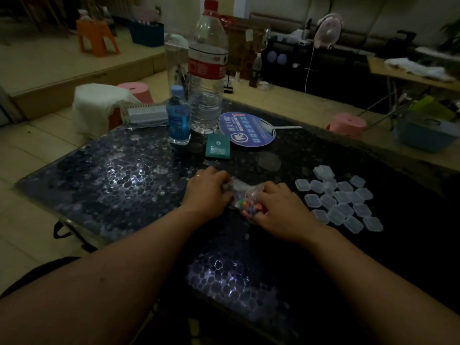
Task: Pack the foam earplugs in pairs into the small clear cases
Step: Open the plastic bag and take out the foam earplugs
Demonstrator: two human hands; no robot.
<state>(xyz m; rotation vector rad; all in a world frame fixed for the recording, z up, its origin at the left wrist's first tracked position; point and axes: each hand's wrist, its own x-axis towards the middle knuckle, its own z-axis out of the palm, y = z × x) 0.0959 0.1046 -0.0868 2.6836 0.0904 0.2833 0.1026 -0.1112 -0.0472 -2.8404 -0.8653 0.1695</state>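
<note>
A clear plastic bag (242,195) of coloured foam earplugs (249,206) lies on the dark pebbled table (119,180) in the middle. My left hand (207,192) grips the bag's left end. My right hand (281,210) grips its right side, with orange and pink earplugs showing under the fingers. Several small clear cases (341,202) lie spread out shut on the table to the right of my right hand.
At the back of the table stand a large water bottle (207,70), a small blue bottle (178,115), a round blue fan (246,130) and a teal packet (218,146). A clear box (145,117) sits at the far left. Pink stools (347,124) stand around.
</note>
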